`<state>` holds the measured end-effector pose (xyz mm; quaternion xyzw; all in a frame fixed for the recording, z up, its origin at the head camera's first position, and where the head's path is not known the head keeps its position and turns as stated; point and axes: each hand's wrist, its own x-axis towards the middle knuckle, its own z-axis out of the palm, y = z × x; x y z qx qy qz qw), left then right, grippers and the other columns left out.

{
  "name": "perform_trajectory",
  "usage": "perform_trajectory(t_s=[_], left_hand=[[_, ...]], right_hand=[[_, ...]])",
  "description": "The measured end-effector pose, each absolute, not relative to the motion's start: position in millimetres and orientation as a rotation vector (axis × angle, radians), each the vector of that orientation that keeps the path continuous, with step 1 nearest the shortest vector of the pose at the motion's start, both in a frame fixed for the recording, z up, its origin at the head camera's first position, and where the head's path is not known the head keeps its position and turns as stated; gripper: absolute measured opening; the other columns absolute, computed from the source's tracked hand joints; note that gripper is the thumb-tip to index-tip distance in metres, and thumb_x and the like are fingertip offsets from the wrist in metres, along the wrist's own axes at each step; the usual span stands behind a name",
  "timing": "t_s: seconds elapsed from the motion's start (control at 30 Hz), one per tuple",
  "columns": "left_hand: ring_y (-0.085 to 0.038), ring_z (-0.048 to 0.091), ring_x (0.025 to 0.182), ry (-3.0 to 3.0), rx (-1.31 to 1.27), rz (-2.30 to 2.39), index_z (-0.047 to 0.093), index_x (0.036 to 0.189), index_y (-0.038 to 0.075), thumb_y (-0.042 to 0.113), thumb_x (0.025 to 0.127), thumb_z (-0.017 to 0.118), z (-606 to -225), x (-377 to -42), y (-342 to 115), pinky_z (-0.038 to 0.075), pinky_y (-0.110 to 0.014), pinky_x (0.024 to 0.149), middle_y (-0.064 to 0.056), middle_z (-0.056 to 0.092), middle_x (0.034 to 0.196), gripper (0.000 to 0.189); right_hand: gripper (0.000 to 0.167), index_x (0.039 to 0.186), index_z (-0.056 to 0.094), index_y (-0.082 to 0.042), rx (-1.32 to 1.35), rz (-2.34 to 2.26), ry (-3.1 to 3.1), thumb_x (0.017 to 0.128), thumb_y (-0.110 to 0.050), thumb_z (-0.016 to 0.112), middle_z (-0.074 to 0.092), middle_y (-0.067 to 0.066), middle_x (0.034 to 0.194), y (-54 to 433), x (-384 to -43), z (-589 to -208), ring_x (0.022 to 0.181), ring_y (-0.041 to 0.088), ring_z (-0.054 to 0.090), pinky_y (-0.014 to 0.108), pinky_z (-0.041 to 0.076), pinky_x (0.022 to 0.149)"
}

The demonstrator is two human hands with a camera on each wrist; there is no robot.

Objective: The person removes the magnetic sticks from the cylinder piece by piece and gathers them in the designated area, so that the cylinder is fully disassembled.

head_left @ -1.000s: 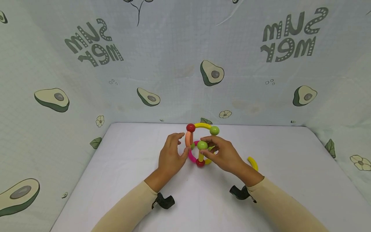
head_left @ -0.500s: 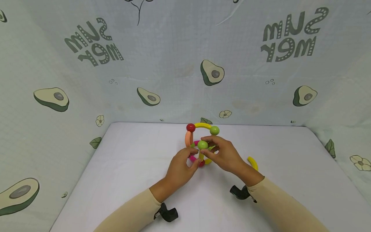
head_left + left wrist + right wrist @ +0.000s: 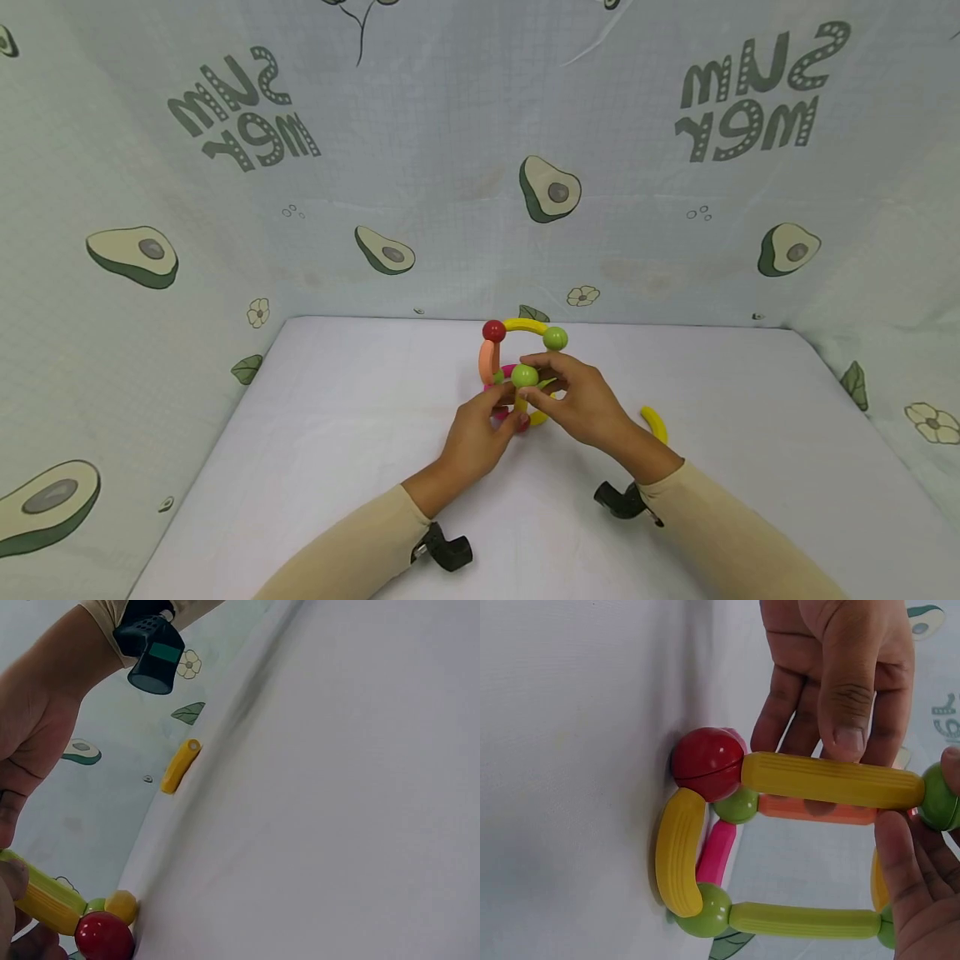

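A frame of coloured plastic rods and balls stands on the white table [image 3: 360, 392]. My left hand [image 3: 472, 437] pinches its near upright yellow rod [image 3: 829, 780], thumb on one side and fingers behind. At the top of that rod, my right hand [image 3: 585, 402] holds the green ball [image 3: 525, 376] between thumb and fingers. A red ball [image 3: 705, 763] joins the rod's foot to a curved yellow rod [image 3: 679, 851]. Farther back, another red ball [image 3: 493, 331], a curved yellow rod [image 3: 525, 324] and a green ball [image 3: 555, 337] top the frame. My hands partly cover its lower parts.
One loose curved yellow rod [image 3: 655, 423] lies on the table beside my right forearm. Behind the table hangs a pale cloth [image 3: 450, 167] printed with avocados. A black wrist camera [image 3: 448, 552] sits under my left wrist, another [image 3: 618, 500] under my right.
My left hand has moved right and slightly down from beside the orange rod, and now pinches the near yellow rod. My right hand has stayed on the green ball.
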<state>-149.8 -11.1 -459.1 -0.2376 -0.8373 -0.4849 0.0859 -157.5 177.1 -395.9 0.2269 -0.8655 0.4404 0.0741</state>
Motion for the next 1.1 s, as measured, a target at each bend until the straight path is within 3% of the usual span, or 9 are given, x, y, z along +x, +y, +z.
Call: perform_trajectory(t_s=[0.53,0.83,1.1], left_hand=[[-0.011,0.070,0.103,-2.470,-0.655,-1.560,0.067,0.123,0.004,0.006,0.094,0.075,-463.4,-156.5,-4.4,0.055,-0.021,0.085,-0.003,0.073,0.116,0.030],[-0.013,0.070,0.106,-2.499,-0.648,-1.528,0.067,0.122,0.003,0.006,0.094,0.075,-461.8,-157.2,-4.3,0.054,-0.019,0.086,-0.005,0.073,0.115,0.029],[-0.012,0.070,0.106,-2.515,-0.643,-1.516,0.067,0.122,0.003,0.006,0.095,0.074,-461.9,-158.4,-3.9,0.054,-0.018,0.085,-0.006,0.073,0.115,0.029]], right_hand=[[0.044,0.128,0.064,-0.002,0.689,1.381,-2.562,0.087,-0.006,0.082,0.069,0.009,0.120,176.2,-158.4,-397.2,0.099,0.025,0.072,0.032,0.058,0.088],[0.045,0.128,0.064,-0.001,0.655,1.380,-2.585,0.087,-0.005,0.081,0.068,0.010,0.122,174.7,-156.1,-395.7,0.111,0.028,0.069,0.030,0.058,0.085],[0.044,0.130,0.062,-0.001,0.646,1.385,-2.594,0.089,-0.006,0.078,0.069,0.012,0.120,174.1,-156.2,-395.0,0.110,0.028,0.069,0.030,0.058,0.084]])
